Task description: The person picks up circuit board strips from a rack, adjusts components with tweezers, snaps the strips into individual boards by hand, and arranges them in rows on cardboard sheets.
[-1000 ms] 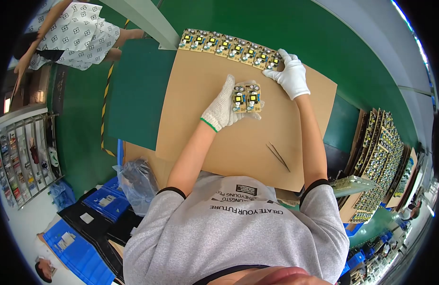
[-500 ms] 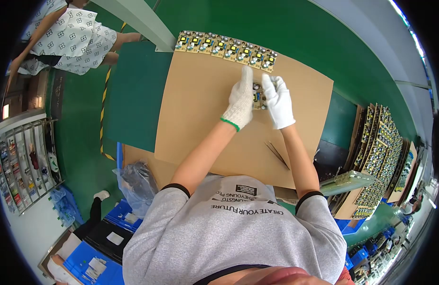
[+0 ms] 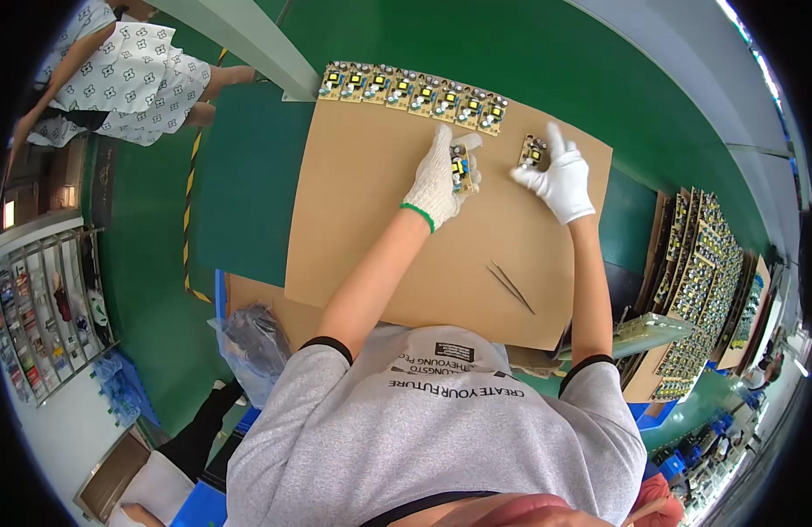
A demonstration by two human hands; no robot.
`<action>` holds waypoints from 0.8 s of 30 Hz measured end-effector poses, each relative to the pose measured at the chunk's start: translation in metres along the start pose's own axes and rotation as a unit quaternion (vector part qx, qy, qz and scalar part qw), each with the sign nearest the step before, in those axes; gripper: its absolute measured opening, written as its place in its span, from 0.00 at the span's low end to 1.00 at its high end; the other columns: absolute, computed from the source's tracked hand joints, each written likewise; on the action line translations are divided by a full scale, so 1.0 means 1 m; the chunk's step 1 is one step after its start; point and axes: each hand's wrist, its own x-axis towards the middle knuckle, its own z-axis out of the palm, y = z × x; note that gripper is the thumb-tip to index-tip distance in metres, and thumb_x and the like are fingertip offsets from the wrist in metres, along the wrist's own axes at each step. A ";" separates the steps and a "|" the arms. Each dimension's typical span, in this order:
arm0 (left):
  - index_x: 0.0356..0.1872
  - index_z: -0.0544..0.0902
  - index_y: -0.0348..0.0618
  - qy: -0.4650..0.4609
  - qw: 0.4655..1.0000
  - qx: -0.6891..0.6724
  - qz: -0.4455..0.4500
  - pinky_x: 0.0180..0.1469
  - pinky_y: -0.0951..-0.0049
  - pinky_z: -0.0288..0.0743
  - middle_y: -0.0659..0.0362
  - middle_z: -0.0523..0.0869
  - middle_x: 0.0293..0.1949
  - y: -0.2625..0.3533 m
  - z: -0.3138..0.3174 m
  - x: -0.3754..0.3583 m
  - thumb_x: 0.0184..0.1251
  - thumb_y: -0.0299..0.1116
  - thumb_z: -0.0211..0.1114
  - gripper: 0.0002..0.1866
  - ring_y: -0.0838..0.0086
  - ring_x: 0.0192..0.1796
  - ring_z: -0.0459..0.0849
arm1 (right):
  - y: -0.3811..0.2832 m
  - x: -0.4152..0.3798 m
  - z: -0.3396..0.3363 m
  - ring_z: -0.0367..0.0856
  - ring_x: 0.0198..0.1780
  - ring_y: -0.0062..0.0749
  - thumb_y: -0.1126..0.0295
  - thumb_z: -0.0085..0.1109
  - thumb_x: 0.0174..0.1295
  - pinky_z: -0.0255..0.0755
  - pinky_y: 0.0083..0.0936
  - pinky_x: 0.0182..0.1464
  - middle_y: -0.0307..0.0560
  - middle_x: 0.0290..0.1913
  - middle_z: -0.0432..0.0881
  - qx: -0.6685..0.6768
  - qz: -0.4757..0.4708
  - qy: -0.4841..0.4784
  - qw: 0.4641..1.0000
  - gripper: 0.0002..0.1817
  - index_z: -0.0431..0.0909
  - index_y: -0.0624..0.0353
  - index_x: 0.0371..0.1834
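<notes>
A knitted glove with a green cuff covers my left hand point(image 3: 440, 179), whose fingers are wrapped round a small circuit board point(image 3: 460, 169) above the cardboard sheet point(image 3: 380, 202). To the right, my right hand point(image 3: 559, 175), in a white glove, has thumb and fingers spread beside another board point(image 3: 533, 153). That board lies between the fingertips, and I see no firm grip on it. Along the sheet's far edge runs a row of several boards point(image 3: 402, 89). Tweezers point(image 3: 512, 288) lie nearer my body, below both hands.
Stacked sheets full of boards point(image 3: 709, 281) stand at the right. A grey post point(image 3: 248, 44) rises behind the sheet's far left corner. At the left are a plastic bag point(image 3: 252, 342), a person in patterned clothing point(image 3: 143, 79), and another person point(image 3: 160, 483) lower down.
My hands have moved apart. The right went rightwards and spread its fingers by a board now at the right; the left turned slightly, showing the board it holds.
</notes>
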 end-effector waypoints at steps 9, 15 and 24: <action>0.59 0.74 0.43 0.008 0.998 0.058 -0.002 0.22 0.74 0.73 0.63 0.75 0.20 0.002 0.006 -0.008 0.73 0.57 0.42 0.29 0.76 0.19 0.74 | -0.006 0.032 0.025 0.79 0.47 0.44 0.48 0.77 0.34 0.74 0.32 0.50 0.57 0.48 0.78 0.123 0.033 -0.082 0.988 0.47 0.71 0.62 0.59; 0.61 0.71 0.44 -0.009 0.996 0.092 0.004 0.27 0.70 0.77 0.61 0.76 0.21 0.005 0.005 -0.010 0.71 0.61 0.40 0.33 0.73 0.21 0.77 | -0.015 0.043 0.021 0.79 0.48 0.43 0.50 0.77 0.34 0.74 0.30 0.50 0.56 0.48 0.78 0.135 0.034 -0.116 0.983 0.47 0.71 0.63 0.60; 0.63 0.69 0.41 0.027 0.999 0.041 0.005 0.35 0.63 0.80 0.58 0.79 0.23 -0.004 0.022 -0.011 0.66 0.70 0.31 0.43 0.69 0.28 0.81 | -0.061 -0.008 -0.028 0.77 0.45 0.47 0.50 0.79 0.30 0.72 0.40 0.51 0.53 0.45 0.78 0.210 -0.189 -0.059 0.957 0.47 0.72 0.61 0.57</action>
